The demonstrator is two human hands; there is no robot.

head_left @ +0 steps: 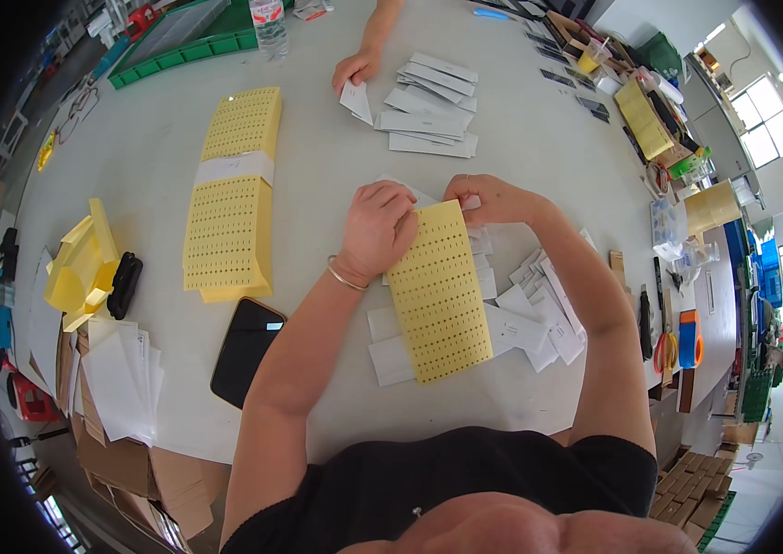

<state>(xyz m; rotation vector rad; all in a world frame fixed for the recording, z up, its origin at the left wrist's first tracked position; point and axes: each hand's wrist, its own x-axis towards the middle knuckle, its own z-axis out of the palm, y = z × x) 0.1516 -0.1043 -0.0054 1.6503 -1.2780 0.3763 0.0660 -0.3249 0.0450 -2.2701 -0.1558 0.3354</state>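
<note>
A yellow perforated card (442, 300) with rows of small dark holes lies slanted in front of me, over white paper slips. My left hand (380, 226) is closed at its upper left edge, fingers curled under and partly hidden. At the upper right corner, my right hand (493, 201) pinches the card, with its fingertips partly out of sight. White slips (539, 319) are spread beneath the card and to its right. To the left stands a stack of similar yellow cards (225, 231) with a white paper band (234, 167) around it.
Across the table another person's hand (357, 69) holds a white slip beside a pile of slips (433, 106). A black phone (246, 351) lies by my left forearm. Further left are a folded yellow box (82, 268) and a black case (125, 284). A water bottle (270, 28) stands far back.
</note>
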